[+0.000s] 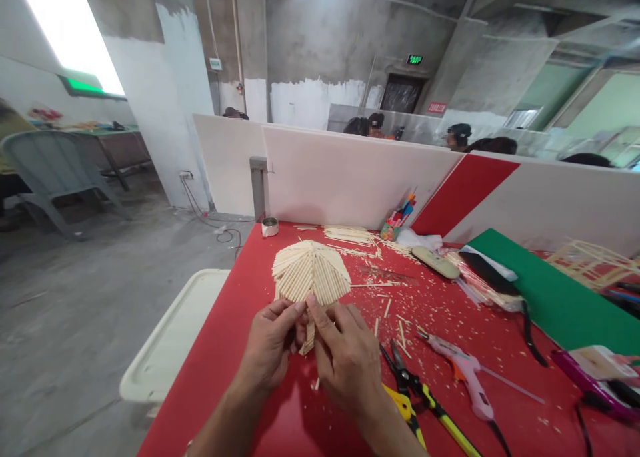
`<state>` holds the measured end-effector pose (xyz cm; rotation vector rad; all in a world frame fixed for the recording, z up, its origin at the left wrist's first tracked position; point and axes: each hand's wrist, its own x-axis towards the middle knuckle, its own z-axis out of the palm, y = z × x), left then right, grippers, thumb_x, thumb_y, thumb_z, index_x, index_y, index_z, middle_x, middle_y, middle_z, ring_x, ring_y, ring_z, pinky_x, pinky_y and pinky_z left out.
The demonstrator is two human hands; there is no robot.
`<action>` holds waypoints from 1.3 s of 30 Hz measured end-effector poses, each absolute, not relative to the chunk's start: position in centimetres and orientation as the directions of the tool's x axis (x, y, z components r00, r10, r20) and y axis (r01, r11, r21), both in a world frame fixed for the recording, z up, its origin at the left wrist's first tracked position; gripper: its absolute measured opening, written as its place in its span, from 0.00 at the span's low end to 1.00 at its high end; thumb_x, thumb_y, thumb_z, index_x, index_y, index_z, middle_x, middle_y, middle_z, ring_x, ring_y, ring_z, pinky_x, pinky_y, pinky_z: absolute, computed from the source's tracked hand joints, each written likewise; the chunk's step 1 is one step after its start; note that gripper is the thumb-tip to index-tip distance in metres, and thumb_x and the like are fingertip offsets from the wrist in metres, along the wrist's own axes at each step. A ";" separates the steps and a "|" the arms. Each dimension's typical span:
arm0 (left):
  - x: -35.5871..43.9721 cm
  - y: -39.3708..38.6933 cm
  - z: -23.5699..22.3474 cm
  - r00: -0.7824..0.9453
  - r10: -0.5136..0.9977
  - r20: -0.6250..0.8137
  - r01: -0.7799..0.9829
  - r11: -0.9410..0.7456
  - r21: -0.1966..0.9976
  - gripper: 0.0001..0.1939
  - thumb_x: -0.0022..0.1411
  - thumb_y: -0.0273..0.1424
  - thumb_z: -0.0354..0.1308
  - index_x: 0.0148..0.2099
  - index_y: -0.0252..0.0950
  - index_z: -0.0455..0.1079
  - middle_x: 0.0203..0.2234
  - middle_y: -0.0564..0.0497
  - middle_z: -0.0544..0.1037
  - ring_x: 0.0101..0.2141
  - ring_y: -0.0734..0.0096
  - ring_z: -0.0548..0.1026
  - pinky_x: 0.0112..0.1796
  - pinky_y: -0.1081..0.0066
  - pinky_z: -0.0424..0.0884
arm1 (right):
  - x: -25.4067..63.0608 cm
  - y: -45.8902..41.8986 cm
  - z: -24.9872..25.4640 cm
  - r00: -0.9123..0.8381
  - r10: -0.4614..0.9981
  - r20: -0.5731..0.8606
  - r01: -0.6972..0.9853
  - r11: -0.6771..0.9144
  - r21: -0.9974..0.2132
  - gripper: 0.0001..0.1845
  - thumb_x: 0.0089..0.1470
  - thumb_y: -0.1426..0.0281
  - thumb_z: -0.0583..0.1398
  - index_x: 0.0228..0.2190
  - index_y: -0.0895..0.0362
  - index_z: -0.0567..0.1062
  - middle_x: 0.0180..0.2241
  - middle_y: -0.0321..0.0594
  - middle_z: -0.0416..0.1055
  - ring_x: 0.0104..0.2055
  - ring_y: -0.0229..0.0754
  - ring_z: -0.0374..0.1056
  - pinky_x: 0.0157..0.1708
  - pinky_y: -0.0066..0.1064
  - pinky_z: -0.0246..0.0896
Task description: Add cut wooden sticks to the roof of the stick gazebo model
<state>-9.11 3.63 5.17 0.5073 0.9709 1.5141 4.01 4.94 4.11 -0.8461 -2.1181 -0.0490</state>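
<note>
Left hand (pixel 273 340): one, thumb and forefinger nearly closed, pinching at the near edge of the stick model (pixel 313 270). Right hand (pixel 350 354): one, forefinger reaching to that same edge, beside my left thumb, other fingers curled; its thumb is mostly hidden, so I cannot tell how firmly it grips. A small piece may sit between my fingertips, but they cover the spot.

Stick model: one, of pale sticks laid side by side in sloping, roof-like panels; just beyond my hands, over the near left part of the red table (pixel 210 384). A narrow slatted part shows below its edge, between my hands.

Beyond the model: a tin (pixel 270 227) near the table's far left corner; a heap of loose sticks (pixel 350 235); a pen cup (pixel 390 230), filled, by the white partition (pixel 350 170).

To the right: a clear ruler (pixel 387 274); a pale case (pixel 435 262); a green board (pixel 555 290); an open stick frame (pixel 590 264) at the far right.

Near my right hand: black-and-yellow cutters (pixel 413 382), blades parted; a pink glue gun (pixel 467 377), lying on its side, glue stick protruding from its rear; scattered offcuts and crumbs.

Left of the table: a white stool (pixel 175 337).
</note>
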 end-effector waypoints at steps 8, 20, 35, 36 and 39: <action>-8.9 3.3 5.2 -0.175 0.965 -0.196 -0.575 0.061 0.816 0.18 0.45 0.41 0.68 0.21 0.32 0.67 0.09 0.56 0.66 0.11 0.83 0.60 0.14 0.82 0.53 | 3.7 4.9 4.3 -0.436 0.531 0.727 0.594 0.777 -0.211 0.29 0.59 0.74 0.52 0.61 0.56 0.57 0.33 0.42 0.67 0.34 0.43 0.62 0.30 0.33 0.60; -9.2 3.3 5.2 -0.210 0.960 -0.183 -0.559 0.035 0.828 0.16 0.45 0.38 0.68 0.23 0.33 0.67 0.12 0.56 0.68 0.13 0.82 0.62 0.16 0.81 0.56 | 3.8 5.2 4.0 -0.474 0.492 0.731 0.661 0.747 -0.074 0.29 0.59 0.72 0.53 0.61 0.57 0.57 0.33 0.44 0.66 0.34 0.44 0.60 0.29 0.33 0.59; -9.3 3.3 5.4 -0.188 0.959 -0.210 -0.607 0.054 0.793 0.14 0.44 0.36 0.69 0.23 0.33 0.69 0.13 0.55 0.70 0.14 0.83 0.63 0.17 0.82 0.57 | 3.7 5.3 4.2 -0.471 0.506 0.722 0.671 0.737 -0.079 0.30 0.59 0.72 0.52 0.62 0.57 0.56 0.32 0.43 0.65 0.34 0.44 0.60 0.28 0.33 0.59; -9.3 3.3 5.4 -0.185 0.960 -0.211 -0.611 0.056 0.790 0.14 0.44 0.36 0.69 0.22 0.33 0.69 0.13 0.55 0.70 0.14 0.83 0.64 0.17 0.82 0.58 | 3.7 5.3 4.3 -0.467 0.503 0.728 0.671 0.737 -0.078 0.29 0.59 0.72 0.52 0.62 0.57 0.56 0.32 0.43 0.65 0.34 0.44 0.60 0.28 0.33 0.59; -9.4 3.1 5.5 -0.177 0.963 -0.205 -0.621 0.052 0.782 0.11 0.45 0.33 0.67 0.23 0.33 0.70 0.13 0.55 0.70 0.14 0.82 0.64 0.17 0.81 0.58 | 3.6 5.2 4.4 -0.455 0.496 0.740 0.675 0.734 -0.077 0.29 0.59 0.72 0.51 0.61 0.57 0.57 0.32 0.43 0.66 0.33 0.44 0.60 0.27 0.33 0.59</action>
